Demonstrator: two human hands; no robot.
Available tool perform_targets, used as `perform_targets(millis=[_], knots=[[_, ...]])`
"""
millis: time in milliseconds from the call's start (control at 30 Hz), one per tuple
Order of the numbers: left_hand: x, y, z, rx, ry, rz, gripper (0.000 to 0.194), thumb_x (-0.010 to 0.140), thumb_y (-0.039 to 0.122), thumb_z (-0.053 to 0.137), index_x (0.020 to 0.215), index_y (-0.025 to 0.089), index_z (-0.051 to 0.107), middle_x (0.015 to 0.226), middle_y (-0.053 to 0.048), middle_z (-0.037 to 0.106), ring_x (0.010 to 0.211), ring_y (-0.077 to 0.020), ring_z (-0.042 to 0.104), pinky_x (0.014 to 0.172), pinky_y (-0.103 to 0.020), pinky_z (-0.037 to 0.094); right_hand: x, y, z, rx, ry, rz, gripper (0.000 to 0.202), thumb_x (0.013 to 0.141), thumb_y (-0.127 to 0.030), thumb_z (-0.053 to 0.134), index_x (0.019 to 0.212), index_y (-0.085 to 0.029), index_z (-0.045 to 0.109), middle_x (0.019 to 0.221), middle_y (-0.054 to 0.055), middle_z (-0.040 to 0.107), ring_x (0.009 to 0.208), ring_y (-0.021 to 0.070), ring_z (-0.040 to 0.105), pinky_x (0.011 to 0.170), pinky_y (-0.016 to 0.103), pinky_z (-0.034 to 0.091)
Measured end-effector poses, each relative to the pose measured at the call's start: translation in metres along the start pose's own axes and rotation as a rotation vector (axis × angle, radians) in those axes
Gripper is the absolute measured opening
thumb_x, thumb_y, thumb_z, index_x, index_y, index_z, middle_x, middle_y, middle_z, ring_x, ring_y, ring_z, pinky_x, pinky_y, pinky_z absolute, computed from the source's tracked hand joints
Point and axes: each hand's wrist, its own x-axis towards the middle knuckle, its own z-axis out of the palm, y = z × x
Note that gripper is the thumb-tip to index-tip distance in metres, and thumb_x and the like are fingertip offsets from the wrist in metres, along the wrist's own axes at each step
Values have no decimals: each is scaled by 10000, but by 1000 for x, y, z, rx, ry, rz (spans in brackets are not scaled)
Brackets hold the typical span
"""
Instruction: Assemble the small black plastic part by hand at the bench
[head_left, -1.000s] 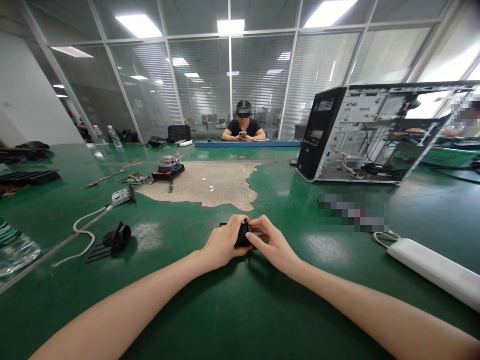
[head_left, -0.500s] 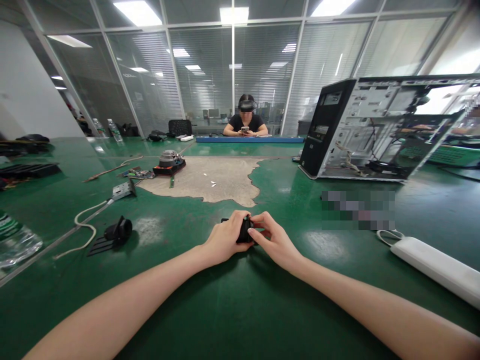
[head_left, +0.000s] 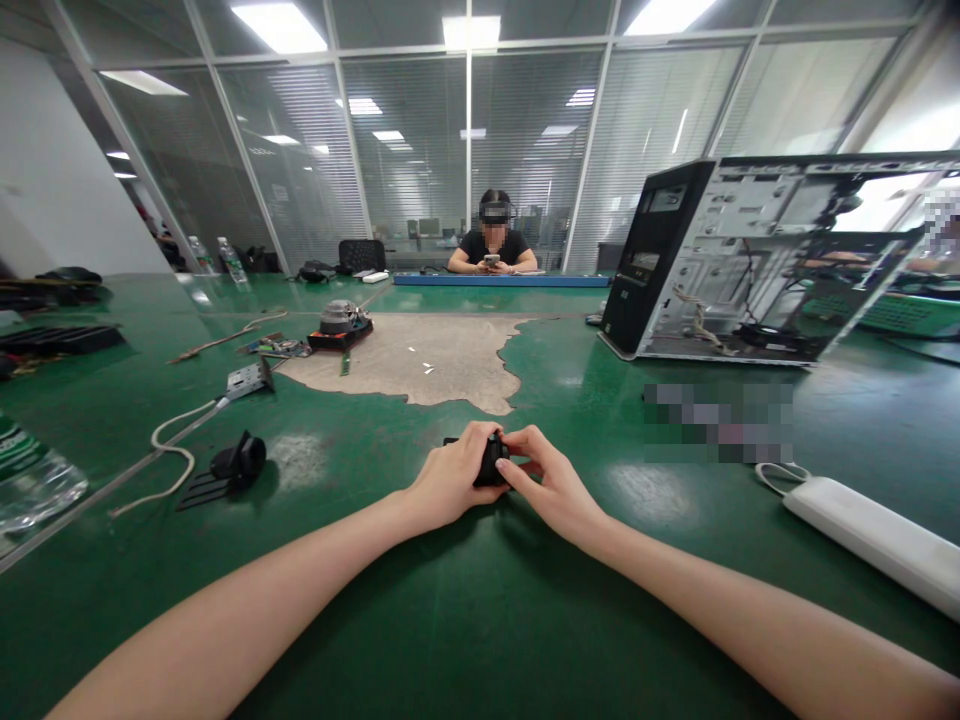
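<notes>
A small black part [head_left: 490,462] is held just above or on the green table, mostly hidden by my fingers; its exact kind cannot be made out. From the left side, my left hand [head_left: 453,470] wraps round it, thumb near the front and fingers over the top. On the opposite side, my right hand [head_left: 551,475] pinches its right end between thumb and fingertips. Left of my hands lies a black plastic duct-like piece [head_left: 238,462] with slats.
An open computer case [head_left: 660,260] stands at the right, near a white power strip [head_left: 862,530]. Ahead lies a bare patch [head_left: 450,350] with a heatsink fan [head_left: 340,325] on it. A plastic bottle [head_left: 37,480] is at left; a person [head_left: 495,240] sits opposite.
My hands keep their grip on the black part, with hardly any finger movement visible. The whole view has shifted very slightly.
</notes>
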Motion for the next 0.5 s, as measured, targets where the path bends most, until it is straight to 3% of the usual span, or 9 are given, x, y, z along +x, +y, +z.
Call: perform_targets(millis=[267, 500], knots=[[1, 0, 1, 8, -10, -9, 587, 674, 347, 598, 1147, 226, 272, 1132, -63, 456, 889, -230, 560, 707, -350, 458, 4, 6, 0, 66, -9, 143, 180, 784, -261, 482, 946, -201, 429, 871, 27, 539, 790, 140, 558, 667, 289, 496], [-1, 2, -1, -18, -9, -3, 571, 680, 334, 587, 1150, 240, 276, 1145, -58, 442, 905, -224, 552, 720, -351, 453, 0, 1, 0, 53, -1, 24, 107, 784, -268, 490, 870, -214, 456, 888, 16, 523, 852, 149, 548, 685, 282, 495]])
